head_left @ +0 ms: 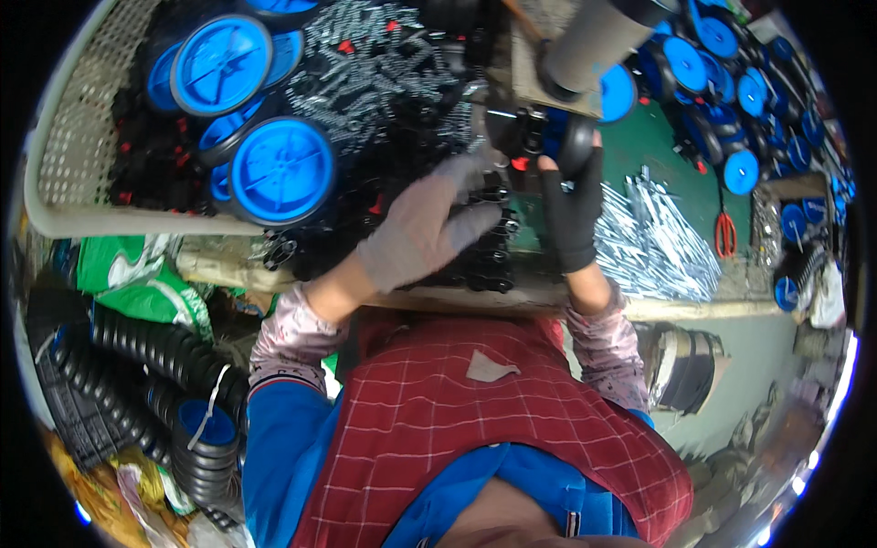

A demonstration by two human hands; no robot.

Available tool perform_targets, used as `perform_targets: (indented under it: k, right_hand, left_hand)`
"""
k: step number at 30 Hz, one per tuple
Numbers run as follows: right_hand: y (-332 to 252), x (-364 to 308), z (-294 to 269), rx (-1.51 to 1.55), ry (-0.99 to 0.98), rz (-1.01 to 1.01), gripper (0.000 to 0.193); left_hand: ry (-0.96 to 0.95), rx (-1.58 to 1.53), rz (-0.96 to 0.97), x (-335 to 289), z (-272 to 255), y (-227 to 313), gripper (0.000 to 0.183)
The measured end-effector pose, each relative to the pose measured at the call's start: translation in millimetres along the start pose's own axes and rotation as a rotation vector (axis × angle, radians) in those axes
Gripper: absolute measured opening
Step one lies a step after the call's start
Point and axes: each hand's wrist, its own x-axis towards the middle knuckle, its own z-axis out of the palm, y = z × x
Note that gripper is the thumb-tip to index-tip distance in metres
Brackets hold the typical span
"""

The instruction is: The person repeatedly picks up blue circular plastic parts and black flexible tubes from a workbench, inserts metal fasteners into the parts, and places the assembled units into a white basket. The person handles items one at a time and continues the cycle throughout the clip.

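Note:
My right hand (574, 215), in a dark glove with bare fingertips, grips a small wheel (576, 146) with a black tyre, its thumb and a finger on either side. Part of the wheel sits beneath a grey cylindrical machine part (598, 46). To the left, my left hand (416, 228) wears a pale glove and is smeared by motion. Its thumb stands apart from the stretched fingers, and I see nothing in it. Under and beside it lie black plastic parts (480, 265). A small red piece (520, 164) shows between the hands.
A pale perforated basket (55, 173) at left contains blue-hubbed wheels (283, 171) and metal springs (365, 82). Right of my hands lie metal pins (653, 237) and red-handled scissors (725, 236). More wheels (685, 64) crowd the far right; stacked black tyres (206, 466) are at lower left.

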Motion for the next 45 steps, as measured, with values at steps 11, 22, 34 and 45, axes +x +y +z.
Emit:
perform_targets:
  k: [11,22,34,45]
  right_hand:
    - [76,100,-86,-0.174,-0.403,0.186,0.041]
    - [111,67,-105,-0.214,-0.755,0.176,0.033]
    - [30,21,-92,0.109,-0.435,0.027,0.018]
    - [-57,24,-67,-0.753,-0.555,-0.912,0.012]
  left_hand:
    - [0.13,1.658,0.135,-93,-113,4,0.033]
    - [0.628,0.418,0.154,-33,-50,32,0.034]
    - [0.185,-0.511,-0.325,7,37,13,0.047]
    - [0.074,-0.288,-0.218,0,44,-5,0.059]
